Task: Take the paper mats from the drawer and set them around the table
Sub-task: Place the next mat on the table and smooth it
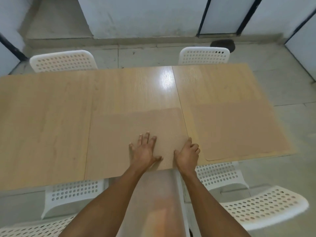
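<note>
Two brown paper mats lie flat on the light wooden tabletop (51, 117), both along its near edge. One mat (119, 139) sits at the centre of the frame; the second mat (239, 130) lies to the right of it, apart from it, with its corner close to the tabletop's right end. Both hands rest on the centre mat near its lower right corner. The left hand (145, 151) lies palm down with its fingers spread, pressing on the mat and gripping nothing. The right hand (187, 153) sits at the mat's right edge with its fingers curled; whether it pinches the edge cannot be told. White perforated chairs stand around the tabletop: two at the far side in the upper part of the frame and more along the bottom.
</note>
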